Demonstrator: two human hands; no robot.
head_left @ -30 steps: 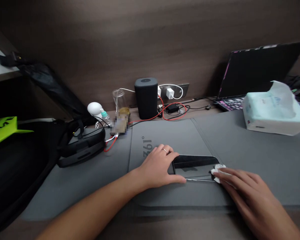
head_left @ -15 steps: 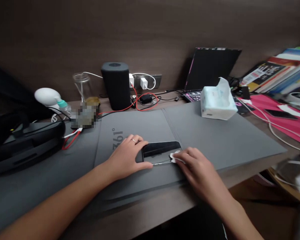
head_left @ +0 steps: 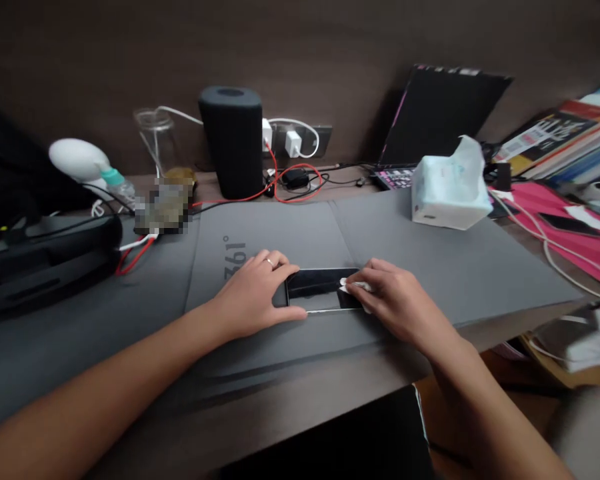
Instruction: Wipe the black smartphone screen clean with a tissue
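Note:
A smartphone (head_left: 313, 300) with a dark, shiny screen lies crosswise on the grey desk mat (head_left: 290, 227). My left hand (head_left: 253, 290), a ring on one finger, grips its left end, with the thumb along the near edge and the fingers at the far edge. Between the fingertips of my right hand (head_left: 393, 297) is a crumpled white tissue (head_left: 344, 283), pressed against the right part of the screen. The phone's right end is partly hidden behind that hand.
At the back stand a black speaker (head_left: 233, 143), a glass jar (head_left: 157, 143), chargers with red and black cables, and an open laptop (head_left: 445, 120). A tissue pack (head_left: 450, 193) sits on the mat's right. Books (head_left: 570, 140) lean farther right; a black headset-like object (head_left: 50, 253) lies left.
My right hand has moved the tissue toward the far side of the screen. My left hand keeps its hold on the phone. The camera view has shifted slightly.

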